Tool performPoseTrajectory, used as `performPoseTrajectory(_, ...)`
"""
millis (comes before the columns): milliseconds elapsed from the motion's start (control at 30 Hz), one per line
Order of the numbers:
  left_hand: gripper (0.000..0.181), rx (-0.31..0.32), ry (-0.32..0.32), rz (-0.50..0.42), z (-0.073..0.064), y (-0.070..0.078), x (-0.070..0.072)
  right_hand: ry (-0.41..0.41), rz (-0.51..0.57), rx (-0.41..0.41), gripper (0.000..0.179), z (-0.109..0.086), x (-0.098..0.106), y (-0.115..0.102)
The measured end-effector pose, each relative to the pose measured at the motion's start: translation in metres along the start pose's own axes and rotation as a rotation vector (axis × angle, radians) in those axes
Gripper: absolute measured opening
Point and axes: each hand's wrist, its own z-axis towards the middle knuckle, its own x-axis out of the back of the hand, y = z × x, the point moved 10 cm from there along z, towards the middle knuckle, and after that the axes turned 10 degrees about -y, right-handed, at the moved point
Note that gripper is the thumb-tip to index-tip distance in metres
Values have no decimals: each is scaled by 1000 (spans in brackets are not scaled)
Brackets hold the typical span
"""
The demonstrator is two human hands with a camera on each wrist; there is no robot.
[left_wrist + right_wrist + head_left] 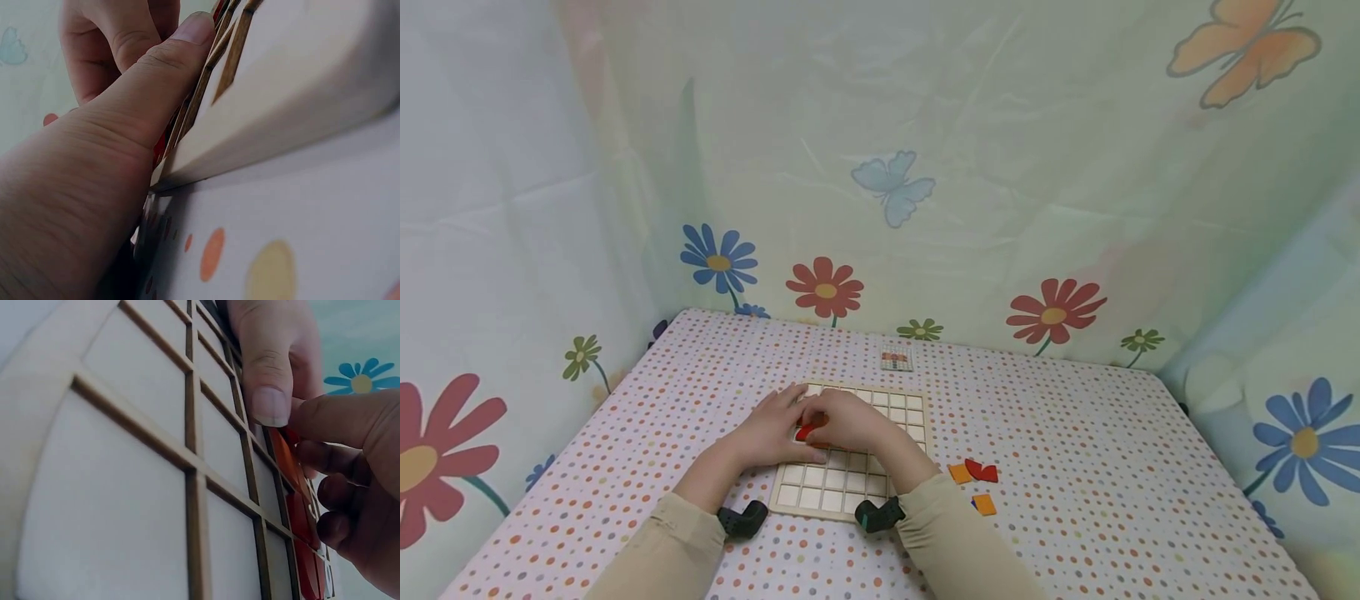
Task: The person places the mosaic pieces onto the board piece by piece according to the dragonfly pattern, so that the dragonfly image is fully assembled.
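A pale wooden grid board (811, 510) lies before me in the head view, with many square cells. Over its left part my right hand (853, 423) pinches a small red tile (805, 432), which the fingers partly cover. My left hand (769, 429) rests along the board's left side, fingers extended and thumb lying across the cells. In the left wrist view, that thumb (156, 75) presses near the board's edge. Red tiles (305, 569) and an orange tile (286, 456) sit in cells beside my right fingers in the right wrist view.
Right of the board lie an orange tile (959, 474), red pieces (982, 472) and another orange tile (984, 505) with blue showing under it. A small picture card (897, 358) lies beyond the board. Dark wrist cameras (745, 521) hang below both wrists.
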Motion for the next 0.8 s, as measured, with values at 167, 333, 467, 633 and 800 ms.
performPoseTrajectory(167, 99, 8, -6, -9, 1, -1, -1, 1, -21, 18, 8, 1, -2, -5)
performPoseTrajectory(333, 97, 0, -8, -22, 0, 0, 0, 8, -45, 19, 6, 1, -3, -6)
performPoseTrajectory(467, 97, -8, -11, -17, -1, 0, 0, 8, -45, 25, 6, 1, -3, -7)
performPoseTrajectory(633, 96, -7, -15, -12, 0, 0, 0, 14, -47, 16, 6, 1, -3, -6)
performPoseTrajectory(800, 95, 3, -16, 1, 0, 0, 0, 30, -60, -2, 9, -5, 2, -6)
